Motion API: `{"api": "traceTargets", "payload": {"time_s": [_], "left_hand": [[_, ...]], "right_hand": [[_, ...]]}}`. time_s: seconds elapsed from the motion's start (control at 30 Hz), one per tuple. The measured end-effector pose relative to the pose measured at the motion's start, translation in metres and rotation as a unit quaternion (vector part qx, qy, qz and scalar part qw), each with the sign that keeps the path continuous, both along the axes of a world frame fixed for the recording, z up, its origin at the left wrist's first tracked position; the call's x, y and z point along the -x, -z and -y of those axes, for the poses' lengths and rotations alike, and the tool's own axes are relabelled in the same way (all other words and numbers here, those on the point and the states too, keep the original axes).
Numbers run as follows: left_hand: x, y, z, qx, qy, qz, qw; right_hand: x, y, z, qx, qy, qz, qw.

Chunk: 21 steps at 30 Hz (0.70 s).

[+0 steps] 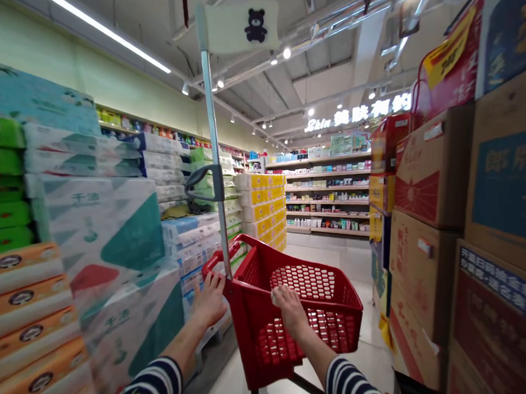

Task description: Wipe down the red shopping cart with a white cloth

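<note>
A red plastic shopping cart (244, 315) stands before me at an angle, its latticed basket showing no goods. My left hand (210, 302) is closed over the cart's handle (209, 267), beside the foot of a metal pole (216, 135). The pole carries a grey loop-shaped grip (220, 183) and a pale flag (226, 28) with a black bear on it. On the near side rim of the basket, my right hand (292, 310) is closed with its fingers bent over the edge. Something small and whitish shows at its fingertips; I cannot make out what.
Wrapped tissue packs (96, 222) are piled along the left, with yellow-and-white packs (262, 206) farther on. Stacked cardboard cartons (428, 266) line the right side. A pale floor aisle (331, 246) leads to shelves (330, 192) of bottles and boxes at the back.
</note>
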<state>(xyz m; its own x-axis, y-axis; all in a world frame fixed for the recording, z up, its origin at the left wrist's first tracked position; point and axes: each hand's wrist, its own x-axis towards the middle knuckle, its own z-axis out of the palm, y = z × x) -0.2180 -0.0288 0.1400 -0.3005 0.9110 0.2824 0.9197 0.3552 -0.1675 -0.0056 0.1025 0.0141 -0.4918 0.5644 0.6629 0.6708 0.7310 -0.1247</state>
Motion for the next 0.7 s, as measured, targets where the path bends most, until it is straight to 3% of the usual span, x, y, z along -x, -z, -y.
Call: {"api": "traceTargets", "payload": {"time_s": [0.1, 0.17, 0.3, 0.4, 0.5, 0.63, 0.7], "left_hand": [[-0.019, 0.001, 0.002, -0.015, 0.022, 0.008, 1.000], [-0.033, 0.002, 0.003, -0.028, 0.037, 0.018, 0.999], [-0.065, -0.006, 0.011, -0.059, 0.080, 0.034, 0.994], [-0.079, -0.018, 0.013, -0.039, 0.121, 0.041, 0.991], [-0.075, -0.025, 0.009, -0.014, 0.123, 0.069, 0.990], [-0.065, -0.021, 0.010, -0.008, 0.130, 0.057, 0.990], [-0.069, -0.017, 0.012, -0.012, 0.130, 0.042, 0.991]], "right_hand": [[0.006, -0.003, -0.006, 0.005, 0.057, -0.064, 0.996], [0.015, -0.010, -0.008, 0.009, 0.056, -0.101, 0.993], [0.035, -0.034, 0.001, 0.023, -0.027, -0.154, 0.987], [0.042, -0.053, 0.017, 0.033, -0.116, -0.196, 0.973], [0.042, -0.082, 0.028, 0.009, -0.191, -0.285, 0.939], [0.040, -0.144, 0.031, -0.050, -0.278, -0.340, 0.897], [0.048, -0.169, 0.028, -0.011, -0.306, -0.356, 0.883]]}}
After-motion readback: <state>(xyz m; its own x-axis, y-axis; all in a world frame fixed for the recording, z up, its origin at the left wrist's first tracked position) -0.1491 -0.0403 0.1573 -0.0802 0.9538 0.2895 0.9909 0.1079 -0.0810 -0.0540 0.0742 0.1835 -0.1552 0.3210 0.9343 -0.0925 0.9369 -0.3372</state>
